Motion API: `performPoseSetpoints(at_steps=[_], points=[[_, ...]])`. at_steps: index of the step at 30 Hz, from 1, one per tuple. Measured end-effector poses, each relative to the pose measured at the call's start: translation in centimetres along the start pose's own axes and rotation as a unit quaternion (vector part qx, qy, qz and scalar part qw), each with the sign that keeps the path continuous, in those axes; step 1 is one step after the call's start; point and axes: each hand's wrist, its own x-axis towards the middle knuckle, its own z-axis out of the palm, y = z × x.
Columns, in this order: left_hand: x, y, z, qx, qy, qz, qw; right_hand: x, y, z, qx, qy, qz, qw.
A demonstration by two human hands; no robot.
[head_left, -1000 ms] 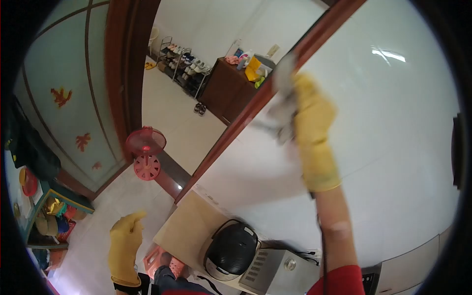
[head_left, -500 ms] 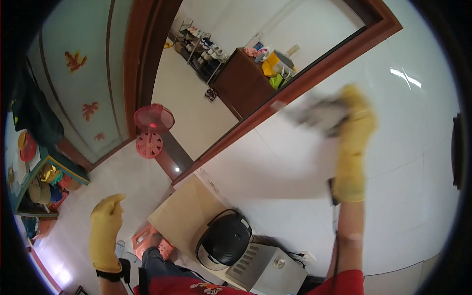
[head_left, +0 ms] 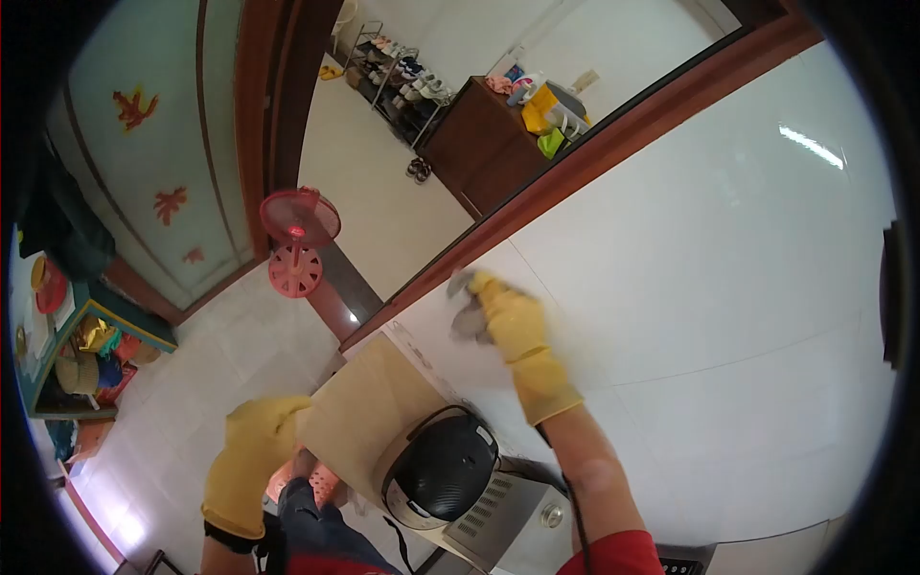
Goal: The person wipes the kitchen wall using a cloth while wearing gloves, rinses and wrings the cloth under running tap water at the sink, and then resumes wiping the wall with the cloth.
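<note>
My right hand (head_left: 508, 316), in a yellow rubber glove, presses a grey cloth (head_left: 468, 311) against the white tiled wall (head_left: 661, 297), just below the brown window frame (head_left: 565, 196). The cloth is blurred and partly covered by the glove. My left hand (head_left: 254, 446), gloved in yellow too, hangs by the left edge of the light wooden counter top (head_left: 369, 398). Its fingers point toward that edge and nothing shows in them; I cannot tell whether they touch the wood.
On the counter stand a black-lidded rice cooker (head_left: 447, 468) and a silver appliance (head_left: 513, 522). A coral plastic stool (head_left: 321, 484) is beside my leg. Further off are a red fan (head_left: 299, 230), a green shelf (head_left: 91, 331) with baskets, and a glass door (head_left: 153, 144).
My right hand has moved left and down along the wall with the grey cloth, closer to the counter. My left hand has shifted right, toward the counter's edge. The view has shifted slightly.
</note>
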Motion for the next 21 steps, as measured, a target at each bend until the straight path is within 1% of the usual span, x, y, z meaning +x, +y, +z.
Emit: performPoseSetpoints(at_steps=[1,2,3,4,5,6,7,8,9,10,11,12,13,14,15,16,17,18,19,20,21], points=[[-0.7,-1.1,-0.6,0.013,0.004,-0.022,1.000,0.1,1.4,1.5,-0.144,0.065,-0.062,0.985],[-1.2,-1.8,-1.3,0.009,0.006,-0.020,1.000,0.0,2.2,1.8,-0.288,0.126,-0.121,0.942],[-1.6,-2.2,-2.2,0.012,0.021,-0.035,0.999,-0.2,1.9,0.0,-0.293,0.127,-0.119,0.940],[-1.9,-2.6,-2.6,0.014,0.035,-0.049,0.998,-0.5,2.0,-3.0,-0.239,0.135,-0.144,0.951],[-2.0,-3.2,-2.7,0.007,0.034,-0.045,0.998,-1.3,1.4,-6.3,-0.185,0.143,-0.169,0.958],[-2.0,-3.7,-2.8,0.016,0.037,-0.055,0.998,-3.2,-1.0,-9.5,0.002,0.244,-0.165,0.956],[-2.1,-3.8,-3.0,0.025,0.040,-0.068,0.997,-4.6,-2.7,-14.5,-0.146,0.291,-0.170,0.930],[-1.8,-3.2,-3.1,0.023,0.038,-0.067,0.997,-6.3,-4.9,-19.0,-0.159,0.339,-0.150,0.915],[-1.0,-2.2,-3.3,-0.013,0.054,-0.065,0.996,-7.9,-7.6,-22.5,-0.080,0.411,-0.162,0.893],[-0.6,-1.4,-3.4,-0.048,0.070,-0.063,0.994,-8.7,-9.3,-25.5,0.093,0.477,-0.179,0.856],[-0.4,-1.1,-3.0,-0.046,0.067,-0.060,0.995,-9.4,-10.2,-28.3,0.168,0.521,-0.236,0.803],[0.2,-0.8,-2.2,-0.046,0.071,-0.030,0.996,-9.1,-10.0,-30.0,0.168,0.524,-0.234,0.801],[0.7,-0.6,-1.3,-0.047,0.076,0.001,0.996,-8.8,-9.7,-31.4,0.079,0.573,-0.277,0.767],[1.0,-0.3,-0.6,-0.048,0.072,0.006,0.996,-8.9,-9.3,-32.0,-0.012,0.614,-0.314,0.724],[1.3,-0.1,0.1,-0.055,0.052,0.009,0.997,-8.7,-9.5,-30.2,0.063,0.609,-0.276,0.741],[1.4,0.2,0.5,-0.061,0.032,0.010,0.998,-8.1,-9.8,-26.9,0.138,0.598,-0.236,0.753],[1.4,0.6,0.8,-0.061,0.029,0.014,0.998,-6.9,-8.3,-23.4,0.224,0.560,-0.189,0.775],[1.4,1.1,1.0,-0.056,0.018,0.016,0.998,-5.6,-3.5,-20.3,-0.062,0.511,-0.022,0.857],[1.2,1.4,1.1,-0.050,0.008,0.019,0.999,-5.1,-1.2,-15.6,-0.423,0.397,-0.031,0.814],[1.0,1.2,1.0,-0.046,0.010,0.024,0.999,-4.2,0.6,-11.0,-0.341,0.325,-0.179,0.864],[0.5,0.9,1.0,-0.020,-0.009,0.035,0.999,-3.4,3.2,-6.2,-0.292,0.262,-0.182,0.902]])
